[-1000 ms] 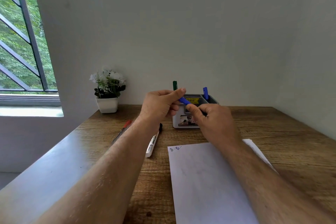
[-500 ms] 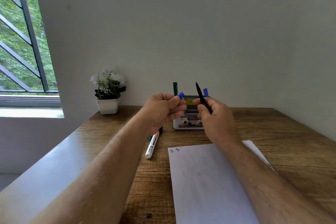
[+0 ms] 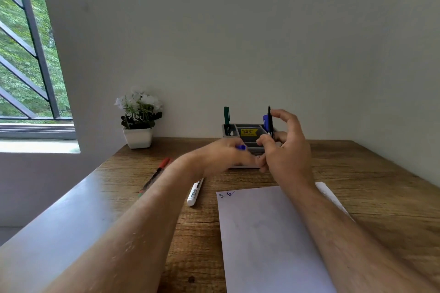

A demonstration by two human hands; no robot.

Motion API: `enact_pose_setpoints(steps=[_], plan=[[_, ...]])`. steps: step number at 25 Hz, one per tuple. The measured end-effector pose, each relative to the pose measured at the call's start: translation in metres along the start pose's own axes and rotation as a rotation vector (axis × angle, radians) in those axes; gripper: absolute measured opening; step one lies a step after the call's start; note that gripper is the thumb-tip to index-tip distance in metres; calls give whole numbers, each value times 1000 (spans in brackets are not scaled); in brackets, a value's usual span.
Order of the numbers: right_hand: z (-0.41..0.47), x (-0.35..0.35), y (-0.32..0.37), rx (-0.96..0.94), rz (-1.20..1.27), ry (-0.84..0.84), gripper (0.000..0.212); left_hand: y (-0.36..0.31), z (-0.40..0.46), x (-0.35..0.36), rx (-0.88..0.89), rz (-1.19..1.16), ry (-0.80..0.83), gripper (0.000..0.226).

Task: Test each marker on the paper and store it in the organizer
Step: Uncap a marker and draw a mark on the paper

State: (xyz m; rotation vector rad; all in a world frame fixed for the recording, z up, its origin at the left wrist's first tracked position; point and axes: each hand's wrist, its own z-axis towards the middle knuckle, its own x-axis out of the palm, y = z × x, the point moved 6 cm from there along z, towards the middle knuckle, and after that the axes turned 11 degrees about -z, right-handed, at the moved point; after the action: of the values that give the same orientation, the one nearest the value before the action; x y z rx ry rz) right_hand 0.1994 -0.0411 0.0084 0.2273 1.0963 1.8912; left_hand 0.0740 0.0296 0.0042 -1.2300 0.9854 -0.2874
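Observation:
My right hand (image 3: 284, 147) pinches a thin black marker (image 3: 269, 121) upright, tip up, in front of the grey organizer (image 3: 248, 134) at the back of the desk. My left hand (image 3: 222, 157), blurred, holds the marker's blue cap (image 3: 241, 147) just left of it. A green marker (image 3: 226, 116) and a blue marker (image 3: 265, 122) stand in the organizer. White paper (image 3: 269, 240) with two small scribbles at its top left lies before me. A white marker (image 3: 194, 192) and a red marker (image 3: 157, 173) lie on the desk to the left.
A white pot of white flowers (image 3: 138, 123) stands at the back left of the wooden desk (image 3: 369, 173). A window (image 3: 23, 54) is on the left, and walls close off the back and right.
The cap came off the marker a second ago. My left hand has since dropped lower with the cap, and my right hand has lifted the marker upright, moving right toward the organizer.

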Motion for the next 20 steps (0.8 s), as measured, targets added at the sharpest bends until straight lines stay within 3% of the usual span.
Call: enact_pose_setpoints(steps=[4, 8, 10, 12, 14, 17, 20], plan=[[-3, -3, 1, -29, 24, -31, 20, 14, 3, 19, -115, 313, 157, 31], [-6, -3, 6, 49, 157, -40, 23, 26, 6, 21, -182, 362, 188, 27], [-5, -3, 10, 91, 145, 0, 9, 27, 7, 20, -182, 364, 179, 25], [-8, -1, 7, 176, 138, 45, 36, 29, 8, 16, -178, 362, 155, 25], [-14, -2, -1, 260, 137, 53, 44, 30, 8, 12, -177, 366, 129, 30], [-24, 2, -13, 314, 199, 102, 24, 31, 10, 8, -154, 369, 97, 29], [-30, 15, -18, 288, 165, 223, 16, 30, 12, 4, -125, 408, 67, 21]])
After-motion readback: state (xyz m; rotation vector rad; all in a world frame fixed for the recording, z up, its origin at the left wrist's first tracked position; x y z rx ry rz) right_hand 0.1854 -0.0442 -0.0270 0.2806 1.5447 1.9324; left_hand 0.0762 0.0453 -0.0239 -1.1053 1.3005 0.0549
